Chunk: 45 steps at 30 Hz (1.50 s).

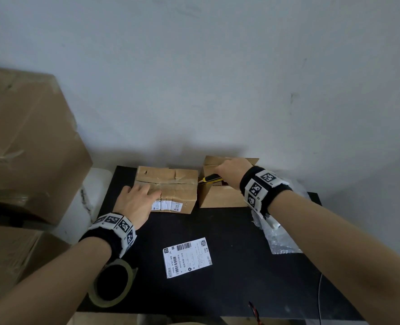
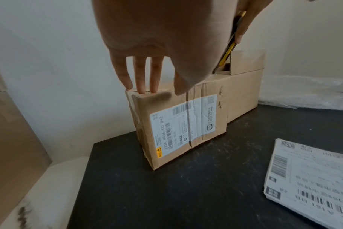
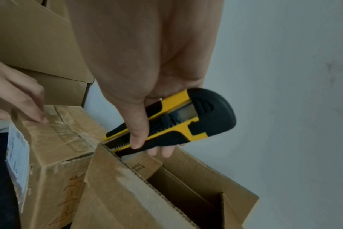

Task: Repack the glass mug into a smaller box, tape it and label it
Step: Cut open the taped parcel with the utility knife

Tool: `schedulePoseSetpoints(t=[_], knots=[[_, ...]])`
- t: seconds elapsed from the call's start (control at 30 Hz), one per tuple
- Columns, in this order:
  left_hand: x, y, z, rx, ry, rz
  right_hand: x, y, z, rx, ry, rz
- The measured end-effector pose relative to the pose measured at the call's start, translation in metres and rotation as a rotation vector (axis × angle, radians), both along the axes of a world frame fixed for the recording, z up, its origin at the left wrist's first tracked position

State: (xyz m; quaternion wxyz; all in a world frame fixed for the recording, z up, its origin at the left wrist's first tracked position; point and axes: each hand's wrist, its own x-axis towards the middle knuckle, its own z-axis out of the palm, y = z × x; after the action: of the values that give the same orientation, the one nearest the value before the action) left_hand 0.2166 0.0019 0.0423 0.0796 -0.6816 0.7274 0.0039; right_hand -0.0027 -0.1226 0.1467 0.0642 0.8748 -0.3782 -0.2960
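Sealed box (image 1: 168, 188): cardboard, flaps taped shut along the top seam, printed label on its front face; stands at the back of the black desk (image 1: 229, 266), contents hidden. Mug: not visible in any view. Open box (image 1: 220, 195): smaller, cardboard, flaps up, just right of the sealed box and touching it or nearly so; the part of the interior seen from the right wrist shows only bare cardboard. Left hand (image 1: 135, 202): fingers straight, pressed flat on the top of the sealed box near its left end. Right hand (image 1: 229, 172): curled around a yellow-and-black knife (image 1: 212, 178), held above the open box with the tip pointing left at the right end of the sealed box's seam. Loose label (image 1: 187, 258): white, barcoded, flat on the desk in front of the boxes. Tape roll (image 1: 111, 283): at the desk's near left corner, partly under the left forearm. Bubble wrap (image 1: 278, 240): at the right edge. Big boxes (image 1: 25, 146): stacked left of the desk.
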Motion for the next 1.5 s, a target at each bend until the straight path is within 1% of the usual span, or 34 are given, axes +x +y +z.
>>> schedulePoseSetpoints(t=[0.1,0.17,0.37,0.47,0.67,0.8,0.93,1.0,1.23,1.37,1.5], knots=[[0.000,-0.009,0.003,-0.033,0.009,-0.014,-0.006,-0.003,-0.001,-0.006,-0.051,-0.029],[0.001,-0.016,0.005,-0.045,0.034,-0.036,-0.007,-0.005,-0.006,-0.009,-0.122,-0.053],[0.008,-0.039,0.005,-0.036,0.166,-0.103,-0.008,-0.008,-0.018,0.034,-0.319,-0.140],[0.010,-0.050,0.002,0.025,0.200,-0.119,-0.011,-0.006,-0.019,0.089,-0.409,-0.228],[0.018,-0.080,-0.004,0.185,0.207,-0.066,-0.010,-0.003,-0.029,0.199,-0.568,-0.377],[0.022,-0.087,-0.002,0.178,0.217,-0.063,-0.008,-0.002,-0.035,0.224,-0.614,-0.426],[0.024,-0.083,-0.002,0.170,0.207,-0.038,-0.001,0.000,-0.037,0.232,-0.629,-0.446],[0.029,-0.077,0.000,0.166,0.206,0.005,0.005,0.001,-0.035,0.239,-0.640,-0.449],[0.066,-0.048,0.008,0.215,0.213,0.174,0.034,0.011,-0.038,0.300,-0.763,-0.455],[0.077,-0.036,0.009,0.215,0.294,0.181,0.041,0.016,-0.045,0.357,-0.841,-0.550],[0.077,-0.030,0.011,0.192,0.326,0.180,0.043,0.019,-0.054,0.463,-0.899,-0.657]])
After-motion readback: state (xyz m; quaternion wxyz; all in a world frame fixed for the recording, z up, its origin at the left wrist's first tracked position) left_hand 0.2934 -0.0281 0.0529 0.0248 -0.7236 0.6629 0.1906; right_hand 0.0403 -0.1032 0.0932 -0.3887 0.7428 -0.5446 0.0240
